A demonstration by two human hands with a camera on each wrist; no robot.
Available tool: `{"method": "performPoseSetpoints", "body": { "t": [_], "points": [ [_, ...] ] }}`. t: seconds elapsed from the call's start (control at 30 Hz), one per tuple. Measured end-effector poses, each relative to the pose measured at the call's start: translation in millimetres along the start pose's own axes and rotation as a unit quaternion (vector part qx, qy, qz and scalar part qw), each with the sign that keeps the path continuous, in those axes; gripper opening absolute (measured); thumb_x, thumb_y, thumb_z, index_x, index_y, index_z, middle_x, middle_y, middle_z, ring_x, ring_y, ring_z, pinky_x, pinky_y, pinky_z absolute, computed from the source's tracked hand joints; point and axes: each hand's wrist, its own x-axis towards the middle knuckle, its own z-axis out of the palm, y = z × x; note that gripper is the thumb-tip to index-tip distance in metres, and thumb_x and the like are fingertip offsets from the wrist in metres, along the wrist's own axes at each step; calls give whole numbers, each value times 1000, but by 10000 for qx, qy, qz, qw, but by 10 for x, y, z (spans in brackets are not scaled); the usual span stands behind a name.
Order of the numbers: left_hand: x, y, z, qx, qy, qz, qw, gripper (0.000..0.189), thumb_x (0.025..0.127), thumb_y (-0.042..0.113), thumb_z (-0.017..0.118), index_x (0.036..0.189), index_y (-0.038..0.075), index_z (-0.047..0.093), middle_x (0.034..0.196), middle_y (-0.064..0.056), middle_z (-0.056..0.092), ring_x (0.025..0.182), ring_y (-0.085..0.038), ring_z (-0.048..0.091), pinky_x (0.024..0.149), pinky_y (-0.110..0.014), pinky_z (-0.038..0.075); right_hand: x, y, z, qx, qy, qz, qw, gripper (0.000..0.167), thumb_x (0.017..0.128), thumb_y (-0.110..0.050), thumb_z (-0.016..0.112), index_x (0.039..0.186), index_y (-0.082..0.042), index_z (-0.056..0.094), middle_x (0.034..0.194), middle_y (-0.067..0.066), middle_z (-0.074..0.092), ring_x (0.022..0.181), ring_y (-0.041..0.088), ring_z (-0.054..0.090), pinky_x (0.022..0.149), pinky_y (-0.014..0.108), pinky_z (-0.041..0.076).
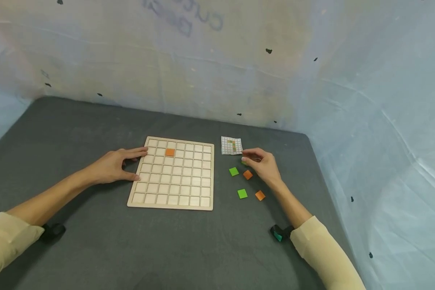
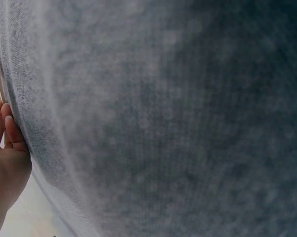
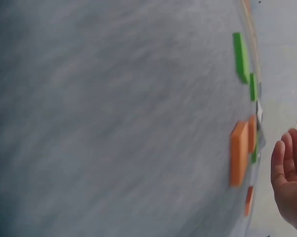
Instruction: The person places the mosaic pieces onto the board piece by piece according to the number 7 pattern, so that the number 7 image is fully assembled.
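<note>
A pale wooden grid board [image 1: 175, 204] lies on the dark cloth with one orange tile [image 1: 170, 152] in a cell of its upper part. My left hand [image 1: 112, 166] rests against the board's left edge, thumb and extended fingertips touching the rim. In the left wrist view only part of that left hand [image 2: 9, 170] shows. To the right of the board my right hand [image 1: 262, 164] hovers with loosely bent fingers over a green tile [image 1: 244, 163], partly hidden by it. In the right wrist view the right hand [image 3: 292, 182] shows nothing between its visible fingers.
Near the right hand lie loose green tiles [image 1: 242, 193] and orange tiles [image 1: 260, 195]. A small printed grid card [image 1: 231, 146] with a coloured pattern lies beyond them. Whitish sheeting [image 1: 203, 80] rises behind and to the right of the dark table cloth [image 1: 159, 249].
</note>
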Motion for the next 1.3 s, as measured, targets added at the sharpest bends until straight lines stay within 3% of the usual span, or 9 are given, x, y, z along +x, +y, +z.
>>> {"method": "performPoseSetpoints", "body": {
  "t": [0.13,0.23,0.43,0.63,1.0,1.3],
  "points": [
    [4,-9,-7,13,9,-39,10000,88,82,43,81,154,12,40,157,-9,39,117,-23,56,85,-44,49,-57,65,-69,-261,59,181,9995,35,90,-1,72,123,9,65,117,29,63,101,38,64,79,20,51],
    [1,-15,-3,39,-6,-48,10000,89,81,44,81,154,12,40,156,-9,39,116,-22,56,85,-44,49,-81,256,-103,-317,38,309,9990,39,89,-5,75,126,4,65,118,27,63,101,39,64,76,18,50],
    [-10,-31,7,56,-6,17,10000,88,82,45,80,153,12,41,156,-8,40,115,-20,55,84,-43,49,-88,557,-133,-667,25,633,9958,41,88,-14,78,127,-8,68,109,15,71,95,27,67,72,19,50],
    [-12,-33,17,29,-25,-6,10000,89,82,45,80,154,12,40,156,-9,40,115,-21,55,85,-44,48,-75,583,-118,-817,-123,933,9922,40,88,-14,78,127,-10,68,106,10,73,91,22,70,71,23,53],
    [-9,0,8,66,11,9,10000,89,81,44,81,153,11,41,156,-9,40,116,-23,55,85,-46,48,29,585,-84,-1541,-198,842,9843,36,87,-14,79,122,-11,70,86,4,72,78,16,67,74,34,51],
    [-26,12,27,94,-13,-18,10000,87,82,46,79,152,9,42,159,-7,34,122,-31,49,90,-52,43,48,597,-33,-1831,-144,723,9803,32,87,-17,79,118,-9,73,86,3,69,74,15,64,76,36,50]
  ]
}}
